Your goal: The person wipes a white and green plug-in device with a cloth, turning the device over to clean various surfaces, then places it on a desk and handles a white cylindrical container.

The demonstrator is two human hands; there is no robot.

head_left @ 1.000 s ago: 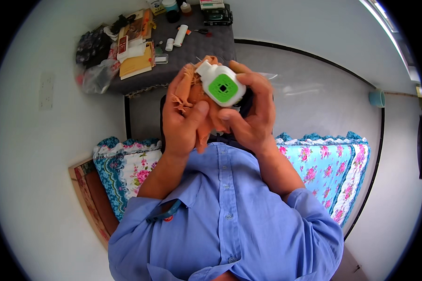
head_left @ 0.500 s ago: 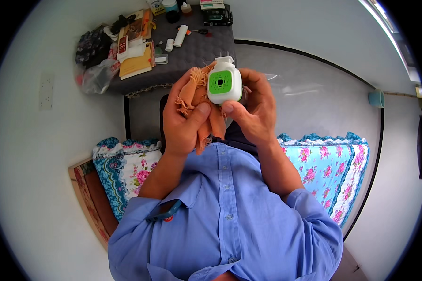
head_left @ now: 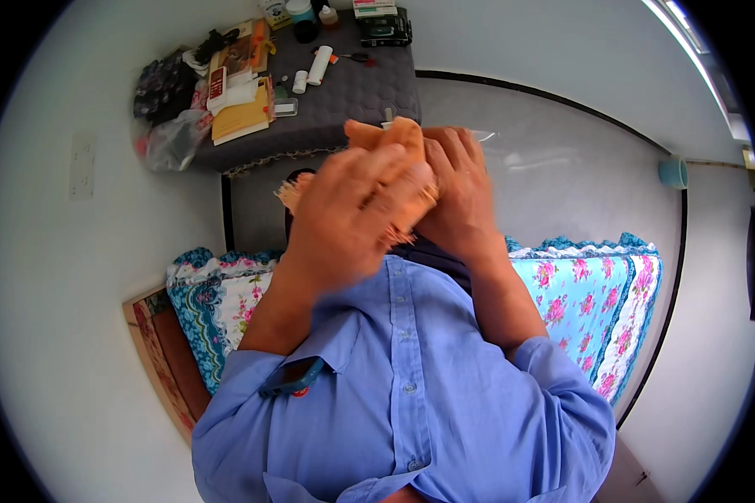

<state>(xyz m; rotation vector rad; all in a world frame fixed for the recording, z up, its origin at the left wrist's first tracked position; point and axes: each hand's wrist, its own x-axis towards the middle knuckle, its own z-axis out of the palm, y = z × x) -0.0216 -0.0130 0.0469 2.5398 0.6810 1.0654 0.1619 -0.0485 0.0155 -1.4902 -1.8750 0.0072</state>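
Note:
An orange cloth [head_left: 407, 138] with frayed edges is bunched under my left hand [head_left: 340, 210], whose fingers press over it and blur slightly with motion. Loose fringe sticks out to the left of that hand and below its fingers. Behind the cloth is the white and green plug-in device, almost wholly covered; only its metal prongs and a sliver of white show above the cloth. My right hand [head_left: 457, 193] is closed around the device's right side, fingers curled, the thumb hidden.
Ahead is a grey quilted bench [head_left: 344, 96] bearing white bottles [head_left: 320, 65], a red and white phone [head_left: 217, 84], papers and a plastic bag [head_left: 172, 142]. Flowered covers [head_left: 570, 293] lie at either side of me. A teal cup [head_left: 673, 173] stands far right.
My left hand has brought the cloth over the front of the device, hiding its green face. My right hand has turned, so its thumb no longer shows.

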